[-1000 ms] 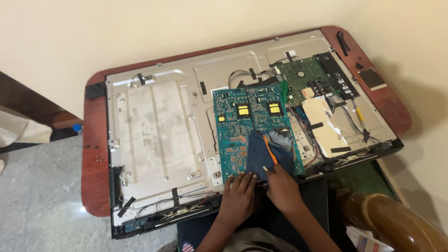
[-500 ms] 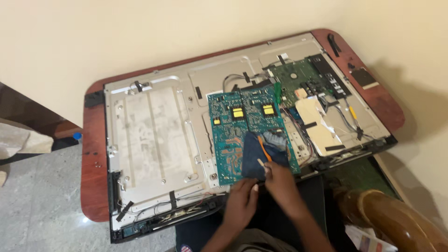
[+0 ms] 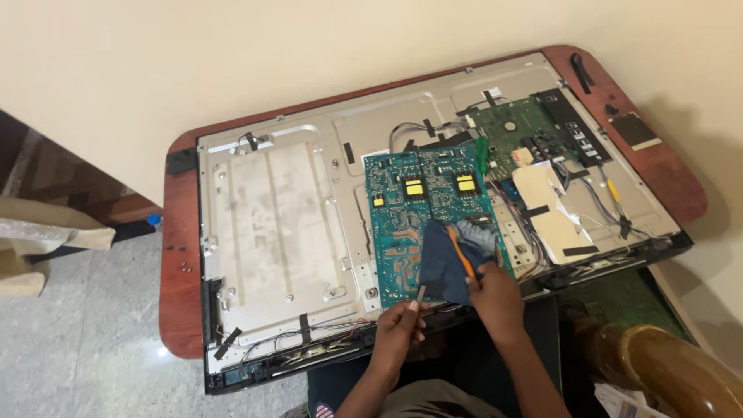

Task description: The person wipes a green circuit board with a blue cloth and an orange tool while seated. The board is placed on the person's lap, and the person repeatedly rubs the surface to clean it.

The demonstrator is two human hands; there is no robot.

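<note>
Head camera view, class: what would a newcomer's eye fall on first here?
First, the opened flat-panel television lying face down across a reddish wooden table, its bare metal back showing. Next, the teal circuit board near the middle, with a dark blue cloth draped on its near edge. Just below, the right hand holds an orange-handled tool against the cloth, while the left hand pinches a small thin metal piece.

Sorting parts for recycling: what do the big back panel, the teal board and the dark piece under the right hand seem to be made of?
Back panel: looks like stamped sheet metal, dull grey, with pressed ribs and screw holes. Teal board: a printed circuit board, probably laminate, glossy green-blue with copper-coloured traces. Dark piece held by the right hand: seems soft cloth, matte navy, since it drapes and folds.
</note>
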